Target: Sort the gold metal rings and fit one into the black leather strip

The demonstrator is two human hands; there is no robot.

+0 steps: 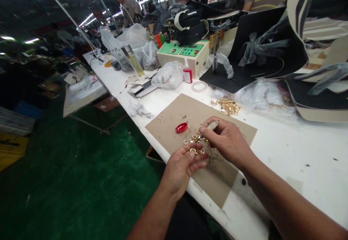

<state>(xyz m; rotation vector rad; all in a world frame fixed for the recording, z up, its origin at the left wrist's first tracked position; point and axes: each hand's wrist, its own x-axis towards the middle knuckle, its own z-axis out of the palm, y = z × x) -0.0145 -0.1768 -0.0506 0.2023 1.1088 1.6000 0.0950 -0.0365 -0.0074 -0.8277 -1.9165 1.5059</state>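
Observation:
My left hand (181, 165) pinches a small gold U-shaped metal fitting (193, 151) between thumb and fingers, its other fingers loosely curled. In my right hand (227, 137) is a small tool with a pale handle (213, 125); its thin tip points down toward the fitting, and I cannot make out its exact kind. Several loose gold fittings (185, 142) lie on the brown board (174, 111) just beyond my left fingers. To their left on the same board sits a shallow red dish (181, 127) with shiny red content. Dark specks and scraps are scattered about.
A heap of gold fittings (230, 106) lies on the white table (288, 156). Behind the board stand a red bottle (187, 72), a tape roll (199, 86), a plastic bag (169, 75) and a green-panelled machine (187, 50). Black panels (261, 48) rise at right. People work farther back.

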